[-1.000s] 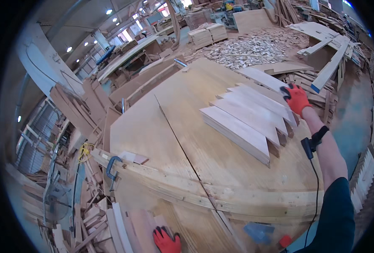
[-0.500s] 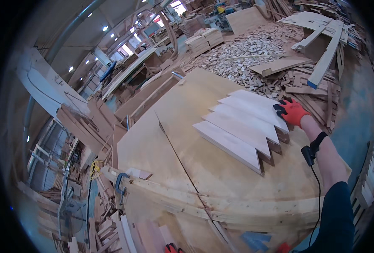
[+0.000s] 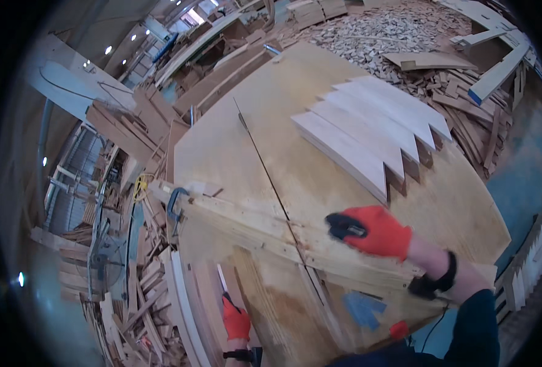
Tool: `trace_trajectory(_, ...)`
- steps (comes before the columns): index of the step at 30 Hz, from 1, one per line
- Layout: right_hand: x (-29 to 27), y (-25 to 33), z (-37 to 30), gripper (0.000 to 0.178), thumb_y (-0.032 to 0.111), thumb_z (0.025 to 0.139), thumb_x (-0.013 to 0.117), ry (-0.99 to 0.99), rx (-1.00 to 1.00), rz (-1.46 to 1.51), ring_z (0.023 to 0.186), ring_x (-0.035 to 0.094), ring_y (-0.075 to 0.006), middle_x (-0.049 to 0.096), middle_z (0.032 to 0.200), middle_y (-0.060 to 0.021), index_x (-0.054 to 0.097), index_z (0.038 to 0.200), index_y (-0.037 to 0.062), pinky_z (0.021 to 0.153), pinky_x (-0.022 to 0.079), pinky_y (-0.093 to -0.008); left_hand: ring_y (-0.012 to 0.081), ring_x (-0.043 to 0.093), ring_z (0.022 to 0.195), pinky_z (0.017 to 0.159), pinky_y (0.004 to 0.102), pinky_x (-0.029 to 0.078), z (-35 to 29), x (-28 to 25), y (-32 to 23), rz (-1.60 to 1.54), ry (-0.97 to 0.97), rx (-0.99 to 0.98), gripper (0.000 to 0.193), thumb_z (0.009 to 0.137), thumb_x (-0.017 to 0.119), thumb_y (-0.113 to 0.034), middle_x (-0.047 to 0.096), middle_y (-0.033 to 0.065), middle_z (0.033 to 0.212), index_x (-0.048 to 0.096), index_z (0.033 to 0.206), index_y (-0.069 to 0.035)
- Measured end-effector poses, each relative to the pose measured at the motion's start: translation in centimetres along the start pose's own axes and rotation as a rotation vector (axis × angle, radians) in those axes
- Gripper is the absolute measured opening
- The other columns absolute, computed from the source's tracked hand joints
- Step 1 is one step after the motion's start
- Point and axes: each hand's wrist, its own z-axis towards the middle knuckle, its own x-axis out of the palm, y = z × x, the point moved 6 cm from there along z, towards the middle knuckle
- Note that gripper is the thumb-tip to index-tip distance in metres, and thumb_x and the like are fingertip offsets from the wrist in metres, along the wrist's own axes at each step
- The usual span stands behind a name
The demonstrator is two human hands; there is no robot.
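My right hand [image 3: 373, 231], in a red glove with black fingers, is over the near part of the saw table [image 3: 228, 165], left of my forearm. Motion smears its fingers, and no board shows in them. Beyond it lies a row of pale boards [image 3: 368, 128] side by side, their angled ends forming a zigzag. At the lower left, my left hand [image 3: 236, 319], gloved alike, is closed on a narrow wooden board [image 3: 224, 278] among other boards. A long wooden fence [image 3: 252, 235] crosses the table between the hands, held by a blue clamp [image 3: 175, 203] at its left end.
A dark slot [image 3: 265, 165] runs through the tabletop. Blue tape-like pieces [image 3: 364, 309] lie near the front edge. Heaped offcuts [image 3: 381, 46] cover the floor behind, and scrap wood [image 3: 145, 318] is piled at left. More zigzag-ended boards [image 3: 534, 263] stand at far right.
My right hand has left the pale boards and come back toward me, to the left. My left hand has come further into view. The head view has tilted downward.
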Motion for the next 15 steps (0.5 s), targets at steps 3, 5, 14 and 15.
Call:
trace_trajectory(3,11.3,-0.2,-1.0,0.061,0.051,0.094,0.063,0.245,0.223,0.002,0.104,0.067,-0.0389,0.07,0.111,-0.0222,0.058,0.135,0.0056,0.09,0.053,-0.0438,0.0397,0.057,0.127,0.106,0.0416,0.047,0.4,-3.7,-5.2,-0.25,-0.108,0.117,0.064,0.088,0.052,0.002,0.055,0.029,0.139,0.036,0.15,0.008)
trace_trajectory(5,17.0,-0.1,-1.8,0.079,0.056,0.091,0.066,0.299,0.346,0.079,0.116,0.062,-0.0404,0.064,0.127,-0.0244,0.045,0.147,0.0041,0.1,0.049,-0.0445,0.0332,0.056,0.131,0.108,0.0403,0.045,0.0,-4.8,-9.4,-0.427,-0.113,0.168,0.065,0.089,0.05,0.003,0.055,0.0263,0.141,0.035,0.152,0.007)
trace_trajectory(14,17.2,0.0,1.2,0.105,0.032,0.07,0.084,-0.052,0.308,-0.023,0.126,0.059,-0.0371,0.058,0.136,-0.0268,0.031,0.155,0.0007,0.105,0.048,-0.0429,0.0227,0.056,0.129,0.107,0.0336,0.045,3.6,-3.7,-18.7,-0.992,0.083,0.204,0.065,0.095,0.057,-0.003,0.055,0.0174,0.146,0.034,0.156,0.0)
trace_trajectory(15,14.8,-1.1,2.2,0.103,0.032,0.07,0.084,-0.079,0.241,-0.172,0.123,0.062,-0.0355,0.06,0.133,-0.0267,0.032,0.155,0.0015,0.103,0.049,-0.0434,0.0267,0.056,0.129,0.107,0.0355,0.045,3.5,-3.9,-18.7,-1.017,0.088,0.211,0.065,0.095,0.061,-0.006,0.055,0.0196,0.144,0.036,0.154,0.0)
